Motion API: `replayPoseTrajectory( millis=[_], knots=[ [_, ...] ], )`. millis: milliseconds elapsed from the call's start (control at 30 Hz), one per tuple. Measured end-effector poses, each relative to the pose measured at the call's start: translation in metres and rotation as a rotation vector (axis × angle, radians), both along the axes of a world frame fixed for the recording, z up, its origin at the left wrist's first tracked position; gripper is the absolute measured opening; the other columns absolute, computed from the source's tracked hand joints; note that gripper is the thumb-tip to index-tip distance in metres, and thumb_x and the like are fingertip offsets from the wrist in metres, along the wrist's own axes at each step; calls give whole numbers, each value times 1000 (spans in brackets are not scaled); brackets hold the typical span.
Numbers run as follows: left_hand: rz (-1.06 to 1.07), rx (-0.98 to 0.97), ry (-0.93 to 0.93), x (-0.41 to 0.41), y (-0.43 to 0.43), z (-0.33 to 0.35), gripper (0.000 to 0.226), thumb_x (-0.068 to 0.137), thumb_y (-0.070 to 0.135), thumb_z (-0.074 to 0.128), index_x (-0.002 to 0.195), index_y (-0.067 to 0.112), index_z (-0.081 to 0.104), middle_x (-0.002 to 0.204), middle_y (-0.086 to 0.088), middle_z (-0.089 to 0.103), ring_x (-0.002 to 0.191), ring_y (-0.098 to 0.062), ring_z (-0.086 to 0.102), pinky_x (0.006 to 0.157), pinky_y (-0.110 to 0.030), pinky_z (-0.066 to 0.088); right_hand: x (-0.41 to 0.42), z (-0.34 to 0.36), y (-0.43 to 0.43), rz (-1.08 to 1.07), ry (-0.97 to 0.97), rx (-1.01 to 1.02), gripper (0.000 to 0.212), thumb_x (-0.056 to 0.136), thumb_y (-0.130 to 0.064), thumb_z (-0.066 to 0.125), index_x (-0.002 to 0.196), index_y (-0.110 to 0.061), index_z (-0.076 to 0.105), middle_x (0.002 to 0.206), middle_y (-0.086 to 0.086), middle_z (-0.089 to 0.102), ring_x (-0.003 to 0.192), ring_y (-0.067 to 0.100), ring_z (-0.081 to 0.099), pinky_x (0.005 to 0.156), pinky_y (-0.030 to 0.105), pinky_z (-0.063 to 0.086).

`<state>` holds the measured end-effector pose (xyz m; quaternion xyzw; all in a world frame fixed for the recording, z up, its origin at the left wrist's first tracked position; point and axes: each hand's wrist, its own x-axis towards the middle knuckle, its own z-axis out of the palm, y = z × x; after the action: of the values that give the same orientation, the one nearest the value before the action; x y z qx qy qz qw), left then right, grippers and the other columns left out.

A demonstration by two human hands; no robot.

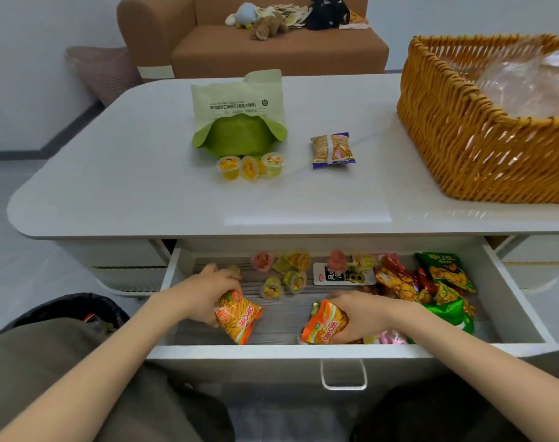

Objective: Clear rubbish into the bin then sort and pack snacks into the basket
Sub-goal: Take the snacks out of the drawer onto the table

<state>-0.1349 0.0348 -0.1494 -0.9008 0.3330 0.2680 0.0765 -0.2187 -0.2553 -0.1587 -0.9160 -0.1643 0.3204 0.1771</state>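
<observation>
Two orange snack packets sit in your grasp, one per hand, inside the open drawer (303, 351) below the bench (112, 173). Your left hand (204, 291) curls its fingers round the top of the left orange packet (239, 319), which tilts down toward the drawer front. Your right hand (364, 314) grips the right orange packet (322, 325) from above, close to the front wall. The black-lined bin (64, 309) stands on the floor by your left knee.

Further back in the drawer lie loose jelly cups (284, 282), a white sachet (342, 277) and, at the right, a heap of green and red packets (444, 275). On the bench, three more jelly cups stand in a row just before an opened green pouch (238, 116), with a small purple-edged packet (332, 150) to their right. The wicker basket (456, 138) sits at the bench's right end, clear plastic inside it.
</observation>
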Motion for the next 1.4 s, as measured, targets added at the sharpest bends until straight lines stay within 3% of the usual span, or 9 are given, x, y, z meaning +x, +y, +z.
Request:
replayPoseTrajectory(
  millis=[167,367,633,733,933,1133,1233,1300,1400],
  knots=[
    [53,44,-13,2,1,-1,69,74,26,78,135,30,45,155,-2,13,137,-29,17,109,-41,34,6,-5,3,-77,-37,-8,28,78,-39,74,94,-20,61,99,-1,64,81,9,60,60,14,45],
    [164,23,91,10,-2,-8,72,76,22,78,137,35,43,159,-6,-10,144,-36,2,116,-44,24,2,17,0,-172,-202,61,52,73,-41,76,117,-19,62,121,-11,51,102,7,54,84,23,51],
    [193,-1,121,16,-7,-16,73,77,26,77,139,32,39,152,-7,19,141,-31,16,113,-43,28,16,100,14,-317,-363,595,48,71,-23,85,113,-22,62,117,-12,57,101,1,61,86,20,52],
    [209,-17,122,18,-8,-19,74,77,27,77,140,29,39,144,-5,31,133,-26,29,107,-36,34,36,110,2,-355,-622,457,45,73,-29,82,111,-24,60,118,-12,57,101,0,58,85,17,49],
    [248,-51,117,20,-7,-25,79,74,31,79,142,25,39,146,-5,29,133,-24,32,105,-31,36,69,118,11,-437,-628,386,41,80,-33,75,105,-20,46,91,-7,62,82,7,62,68,28,52],
    [248,-96,103,16,-7,-18,73,71,35,81,135,23,48,142,-5,29,125,-24,39,100,-29,40,111,119,37,-503,-709,349,63,86,-31,69,139,-21,35,107,-4,57,102,18,61,79,37,53],
    [238,-138,96,15,-7,-8,68,69,36,82,129,21,54,132,-4,35,114,-21,44,87,-25,42,124,111,35,-589,-850,197,74,87,-36,67,148,-28,25,139,-2,46,127,21,43,90,40,46],
    [228,-178,98,13,-9,4,64,69,37,82,125,21,57,120,-2,36,102,-17,45,78,-22,41,124,107,33,-573,-991,44,68,86,-37,68,144,-25,36,147,1,38,133,27,32,98,44,43],
    [200,-263,93,6,-13,23,54,69,37,81,117,22,60,115,2,32,93,-13,43,74,-22,39,111,95,32,-487,-1189,27,35,81,-32,73,113,-20,66,127,4,56,116,32,43,84,45,45]
  ],
)
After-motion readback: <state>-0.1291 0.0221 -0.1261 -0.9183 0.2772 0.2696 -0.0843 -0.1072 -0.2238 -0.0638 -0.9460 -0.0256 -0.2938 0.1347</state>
